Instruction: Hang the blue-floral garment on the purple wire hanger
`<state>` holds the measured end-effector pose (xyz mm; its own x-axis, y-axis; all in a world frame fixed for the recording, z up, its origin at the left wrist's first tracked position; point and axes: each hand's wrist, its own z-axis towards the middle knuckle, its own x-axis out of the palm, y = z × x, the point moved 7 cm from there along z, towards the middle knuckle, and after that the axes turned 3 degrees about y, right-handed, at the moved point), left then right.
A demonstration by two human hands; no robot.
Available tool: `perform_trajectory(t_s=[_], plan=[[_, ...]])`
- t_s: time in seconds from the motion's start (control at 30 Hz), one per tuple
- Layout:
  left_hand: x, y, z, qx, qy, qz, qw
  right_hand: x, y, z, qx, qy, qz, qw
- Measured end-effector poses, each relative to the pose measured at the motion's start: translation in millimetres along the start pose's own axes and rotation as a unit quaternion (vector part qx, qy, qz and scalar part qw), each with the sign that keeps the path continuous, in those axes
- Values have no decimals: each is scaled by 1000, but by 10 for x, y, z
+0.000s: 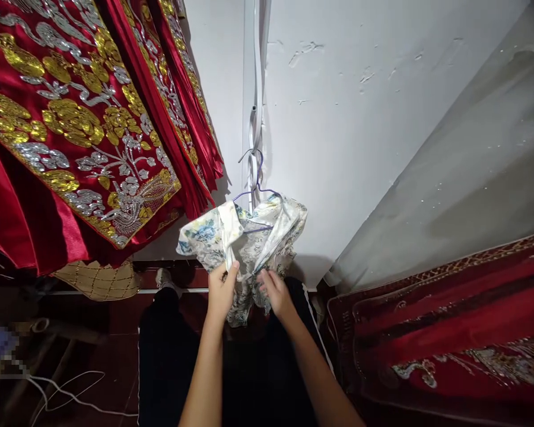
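Note:
A floral short-sleeved shirt (207,231), white with blue and yellow flowers, hangs on a purple wire hanger (260,160). Its collar is spread and the front falls open, showing the inside. My left hand (222,289) pinches the left front edge between thumb and fingers. On the other front edge, my right hand (276,290) is closed with its fingertips at the cloth. The shirt's lower part hangs between and behind my hands, partly hidden.
A white metal rail (256,71) runs down the wall behind the hanger. Red garments with gold and silver embroidery (80,124) hang at the left. A red patterned textile (449,332) lies at the right. A white cable (80,403) trails over the floor at lower left.

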<state>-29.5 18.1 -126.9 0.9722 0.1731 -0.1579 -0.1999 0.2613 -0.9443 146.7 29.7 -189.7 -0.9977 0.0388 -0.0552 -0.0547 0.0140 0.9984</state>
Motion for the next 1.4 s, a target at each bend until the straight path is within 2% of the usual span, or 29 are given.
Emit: perform_trajectory(t_s=[0.07, 0.13, 0.2, 0.3, 0.37, 0.47, 0.53, 0.6, 0.7, 0.77, 0.87, 1.0, 1.07, 1.13, 1.2, 1.27, 1.33, 1.4], plan=[[26, 7, -90, -16, 27, -25, 999, 310, -210, 1, 38, 50, 40, 997], [29, -15, -144, -35, 53, -46, 997, 506, -210, -2, 30, 72, 67, 995], [-28, -37, -172, -51, 48, -59, 996, 609, -136, -35, 23, 87, 94, 991], [-144, -39, -206, -30, 16, -84, 996, 612, -62, -147, 30, 91, 125, 988], [-137, 12, -247, -8, 31, -67, 997, 559, -56, -239, 37, 86, 133, 987], [22, 167, -333, -14, 99, 18, 995, 506, -61, -349, 43, 101, 124, 986], [134, 238, -378, -14, 128, 39, 991, 496, -53, -396, 43, 109, 113, 987], [213, 267, -398, -9, 135, 36, 990, 495, -41, -428, 50, 112, 110, 986], [262, 312, -406, -16, 115, 53, 992, 457, 29, -432, 71, 105, 121, 985], [295, 343, -430, -21, 103, 57, 993, 341, 202, -353, 61, 75, 117, 988], [375, 400, -489, -22, 100, 60, 993, 105, 722, -106, 7, 29, 92, 995], [419, 518, -461, -32, 105, 108, 988, 10, 1509, 196, -60, 51, 108, 991], [394, 519, -361, -28, 119, 117, 986, 41, 1741, 212, -98, 56, 112, 987], [327, 408, -214, -16, 134, 115, 984, 93, 1790, 150, -109, 58, 94, 988], [201, 116, -31, 25, 119, 96, 988, 140, 1732, 60, -100, 66, 73, 990], [28, -352, 152, 109, 62, 68, 990, 167, 1691, -18, -99, 82, 53, 990], [-90, -861, 292, 209, 13, 80, 975, 174, 1724, -64, -120, 99, 28, 987], [-54, -1240, 402, 276, 39, 131, 951, 156, 1784, -67, -149, 96, 2, 984]])
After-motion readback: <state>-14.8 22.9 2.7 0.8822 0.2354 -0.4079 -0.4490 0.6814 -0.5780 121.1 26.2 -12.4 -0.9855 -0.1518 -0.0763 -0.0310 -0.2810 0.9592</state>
